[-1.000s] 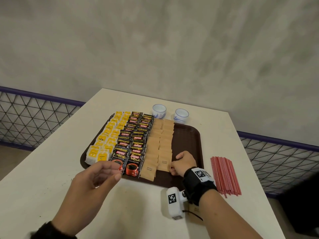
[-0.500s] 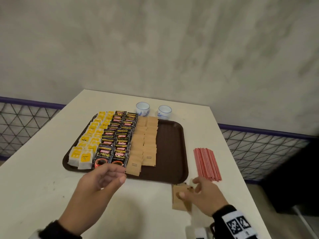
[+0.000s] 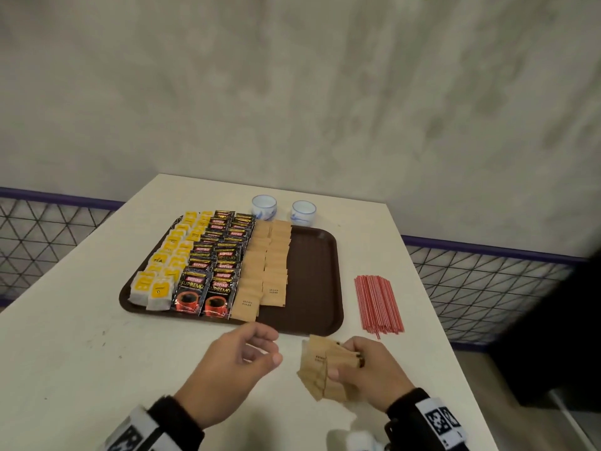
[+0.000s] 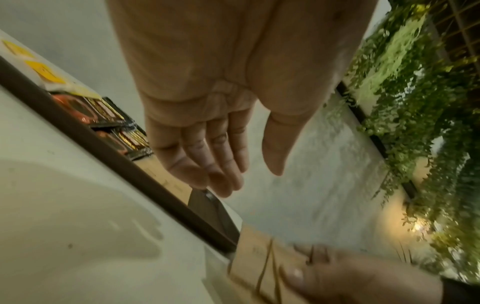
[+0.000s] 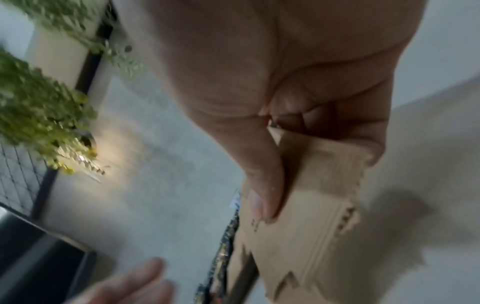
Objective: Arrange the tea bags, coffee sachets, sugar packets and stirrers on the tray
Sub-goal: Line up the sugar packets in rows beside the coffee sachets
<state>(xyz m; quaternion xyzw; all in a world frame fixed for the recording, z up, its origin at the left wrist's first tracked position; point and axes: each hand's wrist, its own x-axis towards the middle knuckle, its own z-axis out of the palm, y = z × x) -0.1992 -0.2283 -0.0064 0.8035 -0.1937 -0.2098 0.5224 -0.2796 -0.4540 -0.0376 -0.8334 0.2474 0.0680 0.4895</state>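
A dark brown tray [image 3: 312, 275] on the white table holds rows of yellow tea bags [image 3: 169, 258], black coffee sachets [image 3: 221, 258] and tan sugar packets [image 3: 270, 255]; its right part is bare. My right hand [image 3: 361, 369] grips a fanned stack of sugar packets [image 3: 320, 369] [image 5: 306, 197] just in front of the tray's near right corner. My left hand [image 3: 247, 353] hovers to their left, fingers relaxed, holding nothing [image 4: 228, 164]. A bundle of red stirrers [image 3: 377, 302] lies on the table to the right of the tray.
Two small blue-and-white cups [image 3: 264, 207] [image 3: 303, 212] stand behind the tray's far edge. A wire mesh railing [image 3: 481, 288] runs past the table's left and right sides. A grey wall rises behind the table.
My right hand left the tray, drew back to the near table edge and took up a stack of sugar packets. The left hand shifted right toward them.
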